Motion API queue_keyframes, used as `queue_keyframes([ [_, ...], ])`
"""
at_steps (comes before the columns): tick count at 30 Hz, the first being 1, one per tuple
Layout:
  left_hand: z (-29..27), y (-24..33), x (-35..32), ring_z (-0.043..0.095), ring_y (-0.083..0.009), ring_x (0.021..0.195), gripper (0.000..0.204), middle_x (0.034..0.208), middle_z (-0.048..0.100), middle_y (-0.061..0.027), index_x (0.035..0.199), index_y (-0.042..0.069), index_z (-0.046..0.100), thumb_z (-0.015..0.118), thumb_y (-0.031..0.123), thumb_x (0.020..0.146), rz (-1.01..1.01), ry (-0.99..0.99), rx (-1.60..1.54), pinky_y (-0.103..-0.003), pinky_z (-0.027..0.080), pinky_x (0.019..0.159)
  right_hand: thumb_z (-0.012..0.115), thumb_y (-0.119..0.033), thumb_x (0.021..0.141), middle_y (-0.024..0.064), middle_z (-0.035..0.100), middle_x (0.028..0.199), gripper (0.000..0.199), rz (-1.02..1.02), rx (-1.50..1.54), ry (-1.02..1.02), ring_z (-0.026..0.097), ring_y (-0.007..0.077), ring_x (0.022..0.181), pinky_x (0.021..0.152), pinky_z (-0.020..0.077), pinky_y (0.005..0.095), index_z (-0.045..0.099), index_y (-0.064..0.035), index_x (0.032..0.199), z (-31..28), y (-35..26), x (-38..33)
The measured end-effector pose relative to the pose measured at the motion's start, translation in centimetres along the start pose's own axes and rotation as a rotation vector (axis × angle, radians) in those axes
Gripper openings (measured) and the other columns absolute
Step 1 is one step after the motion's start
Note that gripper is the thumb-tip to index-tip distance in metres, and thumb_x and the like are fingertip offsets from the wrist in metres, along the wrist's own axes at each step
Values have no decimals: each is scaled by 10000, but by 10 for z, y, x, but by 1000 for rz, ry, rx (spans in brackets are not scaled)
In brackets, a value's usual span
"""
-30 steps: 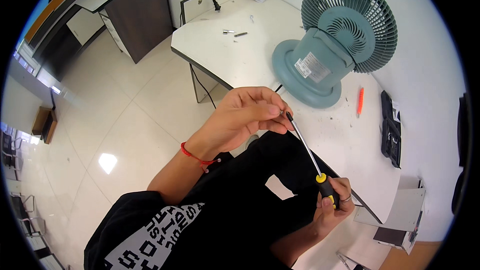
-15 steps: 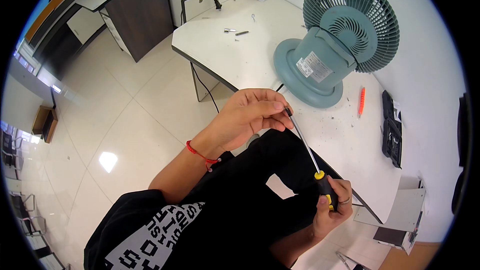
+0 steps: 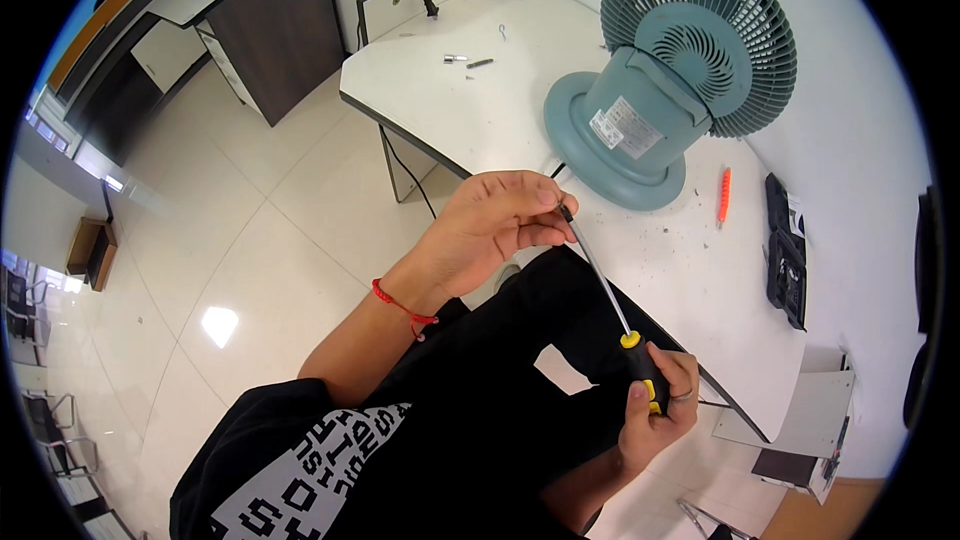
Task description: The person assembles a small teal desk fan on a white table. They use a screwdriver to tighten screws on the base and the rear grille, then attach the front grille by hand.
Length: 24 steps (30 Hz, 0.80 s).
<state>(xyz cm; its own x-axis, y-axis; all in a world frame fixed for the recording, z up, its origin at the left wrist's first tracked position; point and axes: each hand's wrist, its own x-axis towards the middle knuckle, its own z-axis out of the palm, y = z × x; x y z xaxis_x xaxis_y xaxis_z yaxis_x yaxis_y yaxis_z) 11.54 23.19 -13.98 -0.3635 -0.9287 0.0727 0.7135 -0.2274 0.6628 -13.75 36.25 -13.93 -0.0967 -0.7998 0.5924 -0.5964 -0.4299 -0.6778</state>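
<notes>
In my right hand (image 3: 662, 402) is a screwdriver (image 3: 600, 275) with a black and yellow handle and a long metal shaft, which slants up and to the left. My left hand (image 3: 508, 215) is closed in a pinch at the shaft's far end. Between its thumb and fingers shows a small dark piece (image 3: 566, 212) at the tip; whether it is part of the screwdriver, I cannot tell. Beyond my hands a grey-green fan (image 3: 640, 120) stands on the white table (image 3: 440, 105), its slotted back toward me.
An orange-handled tool (image 3: 724, 196) and an open black tool case (image 3: 786, 258) lie to the right. Toward the far left of the table are a small metal socket (image 3: 455, 59), a dark bit (image 3: 480, 63) and a black plug (image 3: 430, 7). Small crumbs lie near the fan.
Both hands and the screwdriver have shifted slightly up and left. The left fingers have rolled a little at the tip, uncovering more of the dark piece. The view has tilted slightly.
</notes>
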Motion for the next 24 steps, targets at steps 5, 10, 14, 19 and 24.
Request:
queue_keyframes([
  [5, -6, -1, 1, 706, -150, 863, 128, 1033, 683, -115, 964, -10, 650, 596, 104, 987, 11, -52, -28, -242, 579, 785, 758, -178, 776, 116, 612, 919, 343, -15, 3, -15, 581, 223, 784, 702, 453, 295, 728, 2, 1066, -2, 0, 0],
  [10, -8, 5, 0, 702, -147, 867, 123, 1025, 674, -122, 957, -16, 646, 601, 96, 983, 6, -64, 14, -246, 582, 779, 744, -110, 713, 112, 607, 913, 376, -117, -50, -10, 572, 224, 762, 680, 456, 302, 735, -17, 1077, -2, -4, 1],
  [14, -11, 7, 1, 696, -151, 875, 131, 1015, 671, -122, 966, -21, 648, 615, 105, 979, 19, -65, 78, -250, 580, 771, 736, -85, 675, 105, 602, 912, 417, -150, -96, -11, 566, 218, 753, 660, 455, 305, 741, -34, 1090, -2, -10, 3],
  [19, -18, 10, -1, 701, -175, 851, 184, 987, 692, -126, 997, -53, 678, 682, 128, 960, 53, -82, 215, -271, 591, 796, 741, -43, 639, 109, 602, 941, 445, -180, -140, -25, 574, 221, 754, 657, 457, 293, 742, -46, 1085, -7, -15, 1],
  [24, -16, 10, -3, 676, -178, 850, 178, 985, 675, -124, 985, -42, 665, 653, 135, 968, 75, -68, 189, -263, 562, 760, 759, -23, 684, 132, 600, 971, 423, -147, 14, 94, 593, 217, 779, 689, 479, 276, 698, -30, 1102, -1, -13, -4],
])
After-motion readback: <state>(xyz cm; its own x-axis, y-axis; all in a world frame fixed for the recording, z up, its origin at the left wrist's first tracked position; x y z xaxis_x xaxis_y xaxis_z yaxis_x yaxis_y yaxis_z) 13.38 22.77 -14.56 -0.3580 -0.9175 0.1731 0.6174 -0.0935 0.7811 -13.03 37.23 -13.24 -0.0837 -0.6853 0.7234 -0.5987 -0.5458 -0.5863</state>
